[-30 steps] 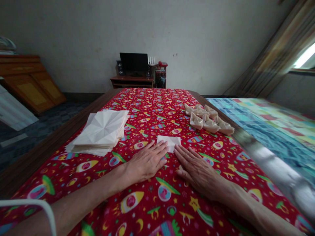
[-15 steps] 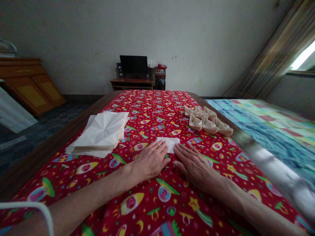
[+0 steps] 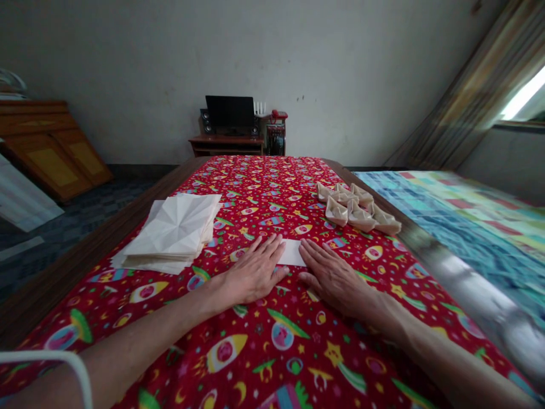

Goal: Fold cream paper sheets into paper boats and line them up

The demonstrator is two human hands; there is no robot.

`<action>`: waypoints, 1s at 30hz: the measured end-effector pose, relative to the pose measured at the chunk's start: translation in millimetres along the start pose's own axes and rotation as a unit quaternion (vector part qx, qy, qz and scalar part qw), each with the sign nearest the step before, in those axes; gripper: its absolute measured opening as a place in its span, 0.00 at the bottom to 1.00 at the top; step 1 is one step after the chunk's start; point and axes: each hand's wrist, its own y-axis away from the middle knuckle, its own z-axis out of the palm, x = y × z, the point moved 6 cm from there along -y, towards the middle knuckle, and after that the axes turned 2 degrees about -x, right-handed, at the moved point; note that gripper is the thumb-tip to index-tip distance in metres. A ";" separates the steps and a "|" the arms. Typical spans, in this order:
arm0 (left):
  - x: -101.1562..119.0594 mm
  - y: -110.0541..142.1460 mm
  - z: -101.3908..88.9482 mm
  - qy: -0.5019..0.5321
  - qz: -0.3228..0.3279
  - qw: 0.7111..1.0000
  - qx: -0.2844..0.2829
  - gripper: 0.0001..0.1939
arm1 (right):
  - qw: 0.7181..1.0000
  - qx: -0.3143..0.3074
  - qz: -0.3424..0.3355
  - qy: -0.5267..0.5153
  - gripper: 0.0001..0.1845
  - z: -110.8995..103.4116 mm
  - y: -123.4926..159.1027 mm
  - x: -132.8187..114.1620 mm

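A small folded piece of white paper (image 3: 292,254) lies flat on the red patterned cloth (image 3: 255,363) between my hands. My left hand (image 3: 258,270) rests palm down with its fingers stretched out, the fingertips over the paper's left end. From the other side, my right hand (image 3: 334,275) lies flat with its fingertips over the right end. Both ends of the paper are hidden under the fingers. Neither hand grips anything.
To the left is a stack of creased white paper sheets (image 3: 170,230). Several folded paper boat-like shapes (image 3: 360,213) stand in rows at the right. A white cable (image 3: 63,357) curves in at the lower left. A monitor (image 3: 230,115) stands beyond the table.
My left hand has shifted slightly left and its fingers have spread a little. The right hand covers more of the paper's right end, hiding its corner.
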 end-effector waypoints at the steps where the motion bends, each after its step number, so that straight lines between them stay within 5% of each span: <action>1: -0.5 2.8 -0.7 0.000 0.001 1.000 0.001 0.31 | 1.000 0.001 -0.005 -0.003 0.32 -2.7 3.4 -2.9; 11: 2.0 34.0 -13.3 0.008 0.026 0.999 -0.022 0.27 | 0.999 0.026 -0.010 -0.027 0.28 -13.3 33.4 -18.1; 17: 1.7 35.7 -22.3 0.000 0.015 0.999 0.039 0.23 | 0.993 0.079 0.038 -0.083 0.16 -24.2 21.2 -9.6; 21: 0.0 28.1 -28.5 0.034 0.028 0.994 0.097 0.16 | 0.988 0.072 0.126 -0.051 0.17 -25.8 10.7 10.5; 30: -8.4 32.8 -30.3 0.101 0.038 0.976 0.188 0.14 | 0.955 0.048 0.225 -0.189 0.12 1.1 -3.5 36.2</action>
